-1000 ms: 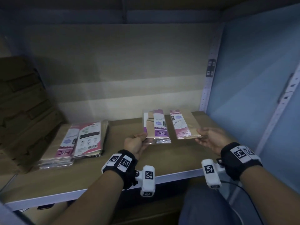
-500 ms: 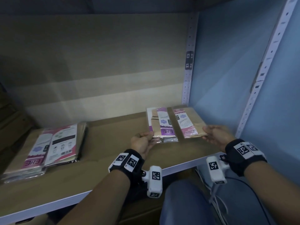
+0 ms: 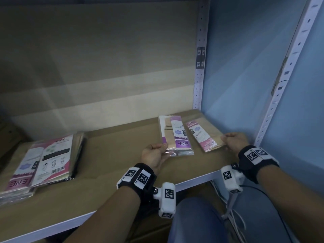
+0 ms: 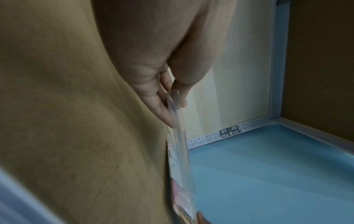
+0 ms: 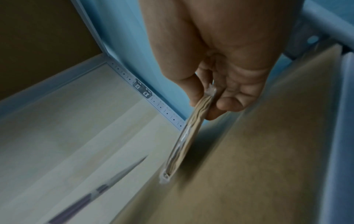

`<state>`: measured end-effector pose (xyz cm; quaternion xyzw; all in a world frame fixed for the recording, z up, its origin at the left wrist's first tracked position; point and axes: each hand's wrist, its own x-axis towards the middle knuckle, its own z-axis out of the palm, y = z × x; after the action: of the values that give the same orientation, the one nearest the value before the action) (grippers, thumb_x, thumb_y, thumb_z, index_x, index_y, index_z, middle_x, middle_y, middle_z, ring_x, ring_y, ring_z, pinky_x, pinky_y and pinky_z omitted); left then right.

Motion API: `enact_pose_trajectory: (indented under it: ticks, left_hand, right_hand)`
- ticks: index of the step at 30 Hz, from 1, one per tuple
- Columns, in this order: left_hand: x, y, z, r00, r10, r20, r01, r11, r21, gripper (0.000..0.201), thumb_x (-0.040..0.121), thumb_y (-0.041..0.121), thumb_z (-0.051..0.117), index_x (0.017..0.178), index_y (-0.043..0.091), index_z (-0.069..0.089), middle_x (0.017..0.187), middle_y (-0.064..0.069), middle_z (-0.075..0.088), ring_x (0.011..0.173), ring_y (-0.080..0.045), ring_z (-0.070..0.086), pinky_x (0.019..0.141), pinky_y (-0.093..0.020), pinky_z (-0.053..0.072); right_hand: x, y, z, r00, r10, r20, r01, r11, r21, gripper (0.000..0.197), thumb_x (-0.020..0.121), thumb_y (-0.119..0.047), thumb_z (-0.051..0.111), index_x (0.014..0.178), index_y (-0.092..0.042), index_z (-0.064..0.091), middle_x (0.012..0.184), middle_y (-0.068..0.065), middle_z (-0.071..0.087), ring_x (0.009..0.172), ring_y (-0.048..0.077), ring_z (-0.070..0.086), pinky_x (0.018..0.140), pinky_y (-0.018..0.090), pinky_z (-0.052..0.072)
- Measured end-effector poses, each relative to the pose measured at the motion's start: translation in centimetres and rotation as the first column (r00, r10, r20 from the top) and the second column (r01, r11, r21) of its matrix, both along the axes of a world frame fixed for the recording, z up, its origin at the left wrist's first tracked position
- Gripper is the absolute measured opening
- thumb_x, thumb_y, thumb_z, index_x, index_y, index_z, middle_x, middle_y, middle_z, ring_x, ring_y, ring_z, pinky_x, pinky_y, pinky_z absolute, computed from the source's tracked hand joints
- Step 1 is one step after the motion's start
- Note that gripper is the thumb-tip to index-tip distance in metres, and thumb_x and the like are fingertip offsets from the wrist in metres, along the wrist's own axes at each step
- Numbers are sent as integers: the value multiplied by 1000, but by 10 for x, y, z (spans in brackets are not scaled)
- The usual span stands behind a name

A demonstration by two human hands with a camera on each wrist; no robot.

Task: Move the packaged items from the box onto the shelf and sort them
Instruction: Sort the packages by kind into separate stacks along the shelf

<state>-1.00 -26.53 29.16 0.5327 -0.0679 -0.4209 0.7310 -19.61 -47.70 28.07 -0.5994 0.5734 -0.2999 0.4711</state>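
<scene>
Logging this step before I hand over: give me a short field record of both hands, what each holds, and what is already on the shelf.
left hand: pinches the purple-banded packet at its near corner
right hand: pinches the pink-banded packet at its near right edge
packets: side by side, low over the shelf's right end
shelf: cardboard-lined
already placed: stack of packets at the left
source box: not in view

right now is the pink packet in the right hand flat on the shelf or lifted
Lifted. The right hand pinches the pink packet by its near edge, and the right wrist view shows a shadowed gap between it and the shelf.
</scene>
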Motion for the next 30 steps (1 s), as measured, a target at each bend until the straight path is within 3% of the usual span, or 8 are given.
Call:
enact_pose_trajectory:
  ticks: [3,5,9,15,19,22,26,30]
  left_hand:
    - [2,0,0,1000,18,4,-18,1000,-6,21,88,-4,60,107,-2,52,114,-27,61,84,-31,68,55,-24,58]
    - [3,0,0,1000,20,9,-19,1000,-7,22,88,-5,59,109,-2,52,112,-26,61,81,-29,67,52,-24,58]
    - [5,-1,-3,1000,22,10,-22,1000,-7,23,88,-5,59,110,-3,52,106,-23,62,78,-29,67,51,-23,57]
    - [2,-3,-2,1000,9,4,-9,1000,2,16,88,-5,59,101,-1,52,107,-23,61,81,-29,67,54,-24,59]
    - [-1,-2,1,1000,-5,9,6,1000,-10,12,88,-5,59,96,1,51,110,-25,62,82,-29,67,59,-29,61]
    - [-4,0,4,1000,-13,-5,13,1000,-28,12,88,-5,58,96,1,51,107,-24,62,83,-29,67,59,-29,61]
    - [-8,3,8,1000,-4,-9,4,998,-61,11,88,-5,59,94,0,51,106,-24,62,84,-31,67,55,-26,59]
    - [-10,4,10,1000,-27,-8,27,998,-64,12,88,-4,59,91,2,50,111,-26,61,97,-37,66,68,-33,61]
  right_hand:
    - [3,-8,-3,998,-23,-59,21,999,-35,18,83,-13,66,99,-4,68,76,9,63,68,25,58,67,32,55]
    - [4,-12,-5,994,-34,-108,28,998,-58,21,82,-12,66,101,-3,70,87,11,65,81,24,59,83,33,49]
    - [4,-7,0,984,-38,-176,25,996,-80,20,82,-5,60,98,-1,70,100,18,69,95,30,63,82,26,43]
    - [6,9,13,946,-16,-322,-24,992,-121,21,80,-9,59,96,-1,70,96,17,69,95,32,64,80,25,46]
    - [9,16,16,926,2,-378,-72,983,-170,26,74,-27,59,93,-13,71,97,11,69,102,33,59,89,37,51]
    - [20,31,25,969,89,-229,-131,976,-177,19,83,-23,62,96,-14,71,102,8,70,97,28,63,85,30,50]
    - [37,62,41,963,203,177,-215,976,46,17,86,-22,66,99,-10,65,90,5,69,75,24,65,64,30,51]
    - [49,87,45,902,305,305,-362,920,153,20,84,-9,68,103,-9,61,97,10,71,84,25,68,77,39,56]
